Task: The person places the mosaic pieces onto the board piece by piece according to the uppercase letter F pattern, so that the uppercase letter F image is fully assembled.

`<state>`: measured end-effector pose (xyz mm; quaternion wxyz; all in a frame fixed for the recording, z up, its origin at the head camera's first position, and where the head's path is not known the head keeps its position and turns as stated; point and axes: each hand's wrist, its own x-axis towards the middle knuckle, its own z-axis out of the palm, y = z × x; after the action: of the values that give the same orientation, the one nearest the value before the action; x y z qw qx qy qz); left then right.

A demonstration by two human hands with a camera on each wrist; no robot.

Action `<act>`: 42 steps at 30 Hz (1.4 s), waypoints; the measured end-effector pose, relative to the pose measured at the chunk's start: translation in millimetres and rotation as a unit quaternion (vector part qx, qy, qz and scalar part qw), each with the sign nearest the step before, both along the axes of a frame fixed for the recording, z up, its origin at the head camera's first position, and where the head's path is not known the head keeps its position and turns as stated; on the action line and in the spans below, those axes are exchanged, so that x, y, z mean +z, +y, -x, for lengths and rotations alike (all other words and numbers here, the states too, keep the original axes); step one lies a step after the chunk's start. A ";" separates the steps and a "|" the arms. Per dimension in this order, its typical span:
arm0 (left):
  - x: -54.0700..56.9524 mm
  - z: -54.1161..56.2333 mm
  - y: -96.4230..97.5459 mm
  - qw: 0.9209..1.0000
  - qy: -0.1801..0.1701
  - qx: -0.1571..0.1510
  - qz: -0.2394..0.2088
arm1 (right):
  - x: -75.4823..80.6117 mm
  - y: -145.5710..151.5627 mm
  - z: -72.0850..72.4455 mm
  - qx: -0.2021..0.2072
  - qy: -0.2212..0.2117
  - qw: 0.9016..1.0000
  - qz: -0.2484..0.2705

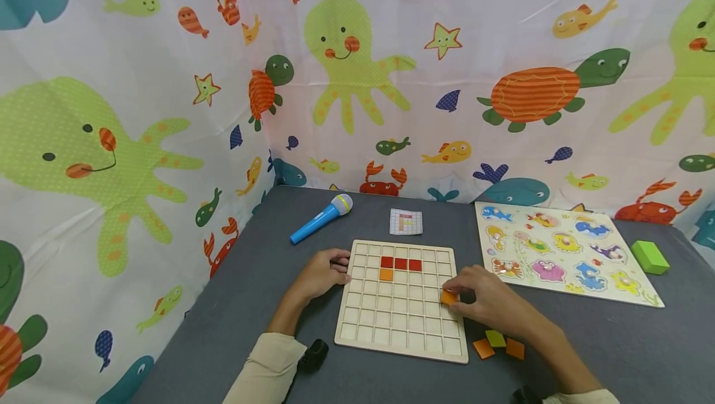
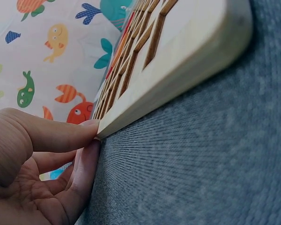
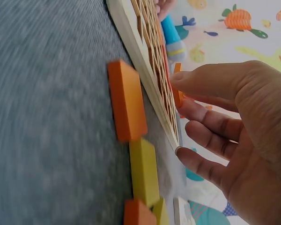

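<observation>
A wooden grid board (image 1: 400, 306) lies flat on the grey cloth (image 1: 246, 329), in front of the person. The left hand (image 1: 323, 275) pinches the board's left edge between thumb and fingers, the thumb on the upper side. The right hand (image 1: 485, 295) grips a small orange tile (image 1: 449, 298) between thumb and fingertips, just over the board's right edge; whether this tile touches the wood cannot be told.

Within the board, toward its far edge, three red tiles (image 1: 400, 264) sit side by side in neighbouring cells of one row. A second orange tile (image 1: 386, 274) fills the cell on the near side of the leftmost red one.

Just beside the board's near right corner, a yellow-green tile (image 1: 494, 338) lies loose between two loose orange tiles (image 1: 515, 349). Beyond the board's far edge is a small printed card (image 1: 406, 222) with a grid and coloured squares. A blue toy microphone (image 1: 319, 221) lies beyond the board's far left corner, its head pointing away from the person. To the right of the board rests a sea-animal puzzle (image 1: 609, 295), and past that, farther from the board, a green block (image 1: 650, 257).
</observation>
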<state>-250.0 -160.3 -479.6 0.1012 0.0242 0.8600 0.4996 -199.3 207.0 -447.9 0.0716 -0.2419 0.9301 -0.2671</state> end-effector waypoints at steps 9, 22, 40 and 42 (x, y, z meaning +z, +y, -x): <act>0.5 -0.7 -0.2 1.000 0.004 -0.005 0.000 | -1.1 -20.7 5.9 0.017 0.000 1.000 0.011; 1.1 -0.2 0.9 1.000 0.008 -0.005 0.004 | -5.5 -51.2 14.4 0.047 0.031 0.998 0.026; 2.7 -2.0 -0.1 1.000 0.017 -0.009 -0.001 | 1.8 -89.9 23.7 0.055 0.034 0.997 0.029; 2.7 -2.0 -0.3 1.000 0.017 -0.006 -0.003 | 1.9 -94.1 25.2 0.055 0.035 0.997 0.028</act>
<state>-248.0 -160.6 -477.0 0.0900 0.0382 0.8600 0.5008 -224.4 112.9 -446.0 0.0467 -0.3039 0.9094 -0.2802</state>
